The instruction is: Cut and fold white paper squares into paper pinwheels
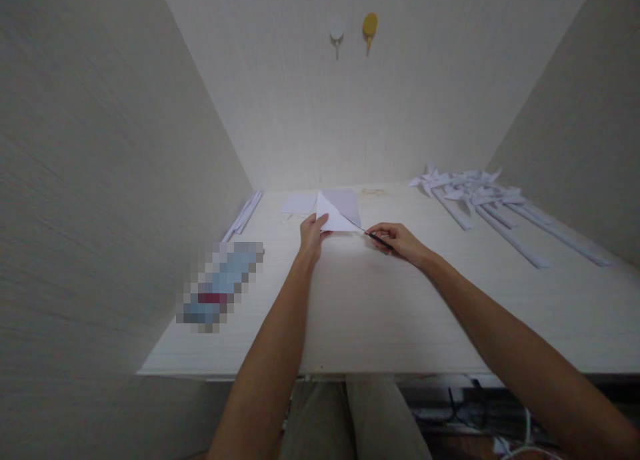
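A square sheet of white paper (331,219) is in my left hand (314,232), whose thumb lies on top and whose fingers curl beneath its left side. A diagonal line divides the sheet, with the far half looking greyer. My right hand (393,239) is closed around a slim black-handled tool (380,240). Its thin, pointed end touches the paper at the right end of the diagonal. Whether it is a knife or a pair of scissors I cannot tell. Just behind my left hand lies another white sheet (299,203) on the table.
White paper pinwheels (475,187) on rolled paper sticks (515,237) lie at the right of the white table (400,320). Several paper rolls (243,217) rest at the left wall, near a blurred-out bluish object (223,283). Walls enclose three sides; two hooks (370,27) hang behind.
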### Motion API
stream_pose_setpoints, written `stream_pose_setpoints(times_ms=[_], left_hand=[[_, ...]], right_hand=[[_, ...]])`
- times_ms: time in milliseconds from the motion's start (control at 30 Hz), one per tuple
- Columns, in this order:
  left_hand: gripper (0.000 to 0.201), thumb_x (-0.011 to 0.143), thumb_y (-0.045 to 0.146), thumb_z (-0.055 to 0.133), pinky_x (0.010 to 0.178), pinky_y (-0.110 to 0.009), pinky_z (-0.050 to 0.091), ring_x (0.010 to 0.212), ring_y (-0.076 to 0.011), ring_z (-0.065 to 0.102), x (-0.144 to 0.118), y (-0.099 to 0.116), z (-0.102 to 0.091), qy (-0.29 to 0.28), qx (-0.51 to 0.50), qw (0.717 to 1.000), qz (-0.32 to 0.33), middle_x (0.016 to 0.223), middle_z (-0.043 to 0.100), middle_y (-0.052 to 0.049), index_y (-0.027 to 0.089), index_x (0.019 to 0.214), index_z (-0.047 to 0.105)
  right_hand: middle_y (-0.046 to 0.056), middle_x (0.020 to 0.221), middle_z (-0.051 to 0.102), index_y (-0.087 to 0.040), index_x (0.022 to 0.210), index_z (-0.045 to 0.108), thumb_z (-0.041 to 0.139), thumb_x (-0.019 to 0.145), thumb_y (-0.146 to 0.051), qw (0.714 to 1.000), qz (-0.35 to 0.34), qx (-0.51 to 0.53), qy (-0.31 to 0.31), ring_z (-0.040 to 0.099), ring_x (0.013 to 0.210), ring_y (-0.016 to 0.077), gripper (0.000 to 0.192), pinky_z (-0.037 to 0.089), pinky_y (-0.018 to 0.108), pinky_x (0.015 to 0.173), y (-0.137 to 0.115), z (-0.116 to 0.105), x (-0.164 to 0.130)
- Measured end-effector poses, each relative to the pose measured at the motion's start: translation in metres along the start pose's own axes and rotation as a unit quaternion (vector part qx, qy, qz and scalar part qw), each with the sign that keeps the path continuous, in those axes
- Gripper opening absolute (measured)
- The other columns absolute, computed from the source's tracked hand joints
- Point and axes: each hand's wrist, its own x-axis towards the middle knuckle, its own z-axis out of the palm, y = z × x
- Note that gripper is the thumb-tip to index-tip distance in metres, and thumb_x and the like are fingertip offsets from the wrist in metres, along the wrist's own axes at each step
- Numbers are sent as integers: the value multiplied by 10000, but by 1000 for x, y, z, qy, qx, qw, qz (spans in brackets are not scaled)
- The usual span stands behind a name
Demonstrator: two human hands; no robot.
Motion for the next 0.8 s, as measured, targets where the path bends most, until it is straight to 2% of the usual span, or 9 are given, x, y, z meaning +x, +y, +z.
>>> stream_pose_setpoints(times_ms=[200, 400, 567, 800], left_hand=[[151, 589, 195, 660, 543, -201, 415, 659, -118, 547, -2, 1, 1, -15, -15, 999, -29, 754, 608, -44, 149, 709, 581], [127, 601, 186, 636, 566, -210, 420, 658, -114, 547, 1, 1, 1, -7, -40, 999, -37, 741, 604, -35, 145, 706, 578], [147, 593, 186, 645, 541, -177, 390, 645, -90, 537, 3, 1, -1, 57, -57, 997, -16, 746, 604, -8, 161, 714, 565], [167, 636, 248, 639, 506, -165, 352, 688, -91, 541, 4, 1, -4, 131, -30, 991, 25, 809, 609, -24, 163, 766, 577]], right_hand=[[-40, 567, 486, -149, 868, 594, 632, 647, -324, 999, 9, 46, -1, 352, 416, 38, 285, 219, 205, 394, -2, -2, -2], [-43, 543, 471, -144, 893, 593, 610, 675, -323, 999, 2, 30, -22, 369, 427, 51, 283, 274, 210, 413, 2, -4, 0], [-39, 564, 461, -149, 928, 586, 586, 706, -335, 999, -18, 12, -30, 380, 463, 63, 290, 290, 214, 441, 4, -5, 0], [-53, 554, 405, -153, 992, 558, 530, 751, -452, 998, -28, -7, -60, 312, 449, 59, 385, 175, 216, 412, 0, -5, -1]])
